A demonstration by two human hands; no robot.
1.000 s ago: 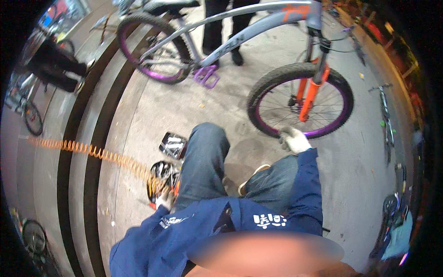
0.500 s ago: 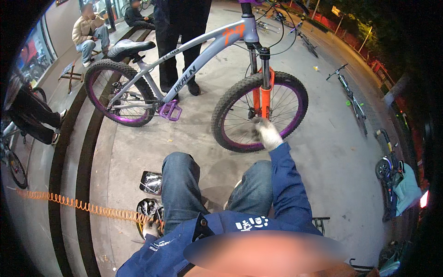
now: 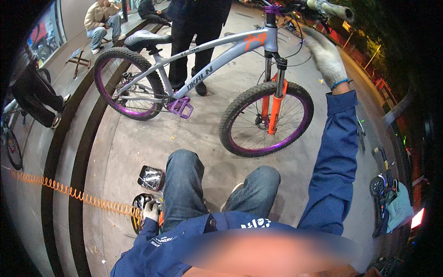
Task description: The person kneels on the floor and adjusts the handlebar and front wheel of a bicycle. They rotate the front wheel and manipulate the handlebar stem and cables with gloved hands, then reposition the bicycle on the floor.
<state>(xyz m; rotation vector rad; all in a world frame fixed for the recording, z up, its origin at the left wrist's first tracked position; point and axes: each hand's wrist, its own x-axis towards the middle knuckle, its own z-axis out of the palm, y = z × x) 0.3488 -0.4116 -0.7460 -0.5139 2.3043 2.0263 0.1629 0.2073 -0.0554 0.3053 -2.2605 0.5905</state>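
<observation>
My gloved right hand (image 3: pixel 326 57) is raised beside the front cables of a grey bicycle (image 3: pixel 217 46), below the handlebar grip (image 3: pixel 332 8), fingers stretched out and holding nothing. The bicycle has a front wheel with purple rim (image 3: pixel 288 147), orange fork (image 3: pixel 276 113) and purple pedal (image 3: pixel 182 108). Low beside my left knee, my gloved left hand (image 3: pixel 150 211) is curled at a round tray of tools (image 3: pixel 139 203), where an orange coiled hose (image 3: pixel 80 193) ends; what its fingers hold is too small to make out. A square black tray (image 3: pixel 151 177) lies just above it.
A person in black trousers (image 3: pixel 184 64) stands behind the bicycle; another (image 3: pixel 37 92) stands on the left. Two people (image 3: pixel 99 23) sit by steps (image 3: pixel 83 120) and a folding stool (image 3: pixel 78 62). A scooter (image 3: pixel 383 203) and other bicycles lie at right; a road runs beyond.
My right hand has risen from low by the front wheel, past the fork, to near the handlebar, its fingers now extended. My left hand remains low at the tool tray.
</observation>
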